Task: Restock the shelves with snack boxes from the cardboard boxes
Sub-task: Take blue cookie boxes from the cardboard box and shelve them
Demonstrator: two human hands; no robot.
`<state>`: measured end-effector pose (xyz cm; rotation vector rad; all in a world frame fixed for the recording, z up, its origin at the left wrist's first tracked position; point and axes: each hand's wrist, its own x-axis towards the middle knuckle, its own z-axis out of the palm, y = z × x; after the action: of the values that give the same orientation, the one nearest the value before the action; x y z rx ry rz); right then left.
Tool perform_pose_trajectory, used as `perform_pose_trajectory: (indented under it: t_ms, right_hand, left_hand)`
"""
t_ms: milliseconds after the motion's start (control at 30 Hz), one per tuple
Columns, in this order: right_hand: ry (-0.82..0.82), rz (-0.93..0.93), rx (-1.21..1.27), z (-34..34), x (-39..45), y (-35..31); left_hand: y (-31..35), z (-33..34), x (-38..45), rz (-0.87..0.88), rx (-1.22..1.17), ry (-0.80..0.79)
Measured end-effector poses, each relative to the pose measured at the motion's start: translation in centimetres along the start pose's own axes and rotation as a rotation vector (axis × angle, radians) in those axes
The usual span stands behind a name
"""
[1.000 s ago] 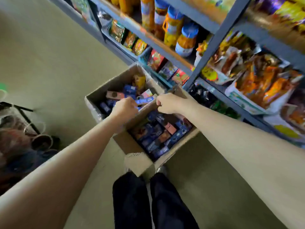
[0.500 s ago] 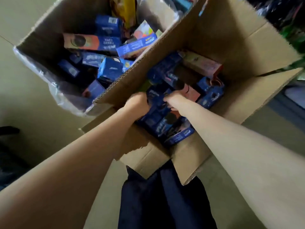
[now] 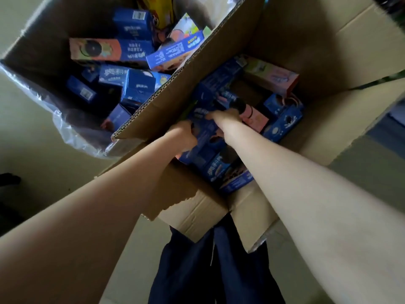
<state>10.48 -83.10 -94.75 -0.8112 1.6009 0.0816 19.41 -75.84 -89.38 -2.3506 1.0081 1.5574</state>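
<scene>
Inside the nearer cardboard box [image 3: 324, 62], item: blue snack box [image 3: 205, 130], long axis running away from me. My left hand [image 3: 184, 137] grips its left edge; right hand [image 3: 225, 116] lies atop, grip unclear. Both equally near; lift straight up, I judge.

Smooth pale greenish floor [image 3: 32, 150] with a dark object [image 3: 8, 178] at left
</scene>
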Motion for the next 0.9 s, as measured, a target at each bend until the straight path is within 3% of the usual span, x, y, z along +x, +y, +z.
perform_pose_trajectory:
  t_ms: [133,267,400,633,767,900]
  right_hand:
    - [0.040,-0.136,-0.142,-8.0,-9.2,-6.1]
    - [0.033,-0.240,-0.140,-17.5,-23.2,-14.6]
    - [0.054,-0.466,-0.097,-26.7,-39.8,-23.6]
    - [0.179,-0.989,0.064,-40.9,-68.4,-34.6]
    - [0.258,-1.277,0.078,-46.6,-80.4,-36.8]
    - [0.217,-1.485,0.153,-51.3,-87.9,-36.9]
  left_hand:
    - [6.6,-3.6,-7.6,0.112,-0.200,-0.046]
    - [15.1,-12.6,-18.3,0.139,-0.553,-0.190]
    - [23.5,-24.7,-32.6,0.349,-0.520,-0.383]
    - [36.0,-39.7,-59.9,0.926,-0.341,-0.295]
    - [40.8,-41.8,-71.3,1.227,-0.336,-0.021]
    - [45.1,-42.2,-78.0,1.408,-0.533,-0.018]
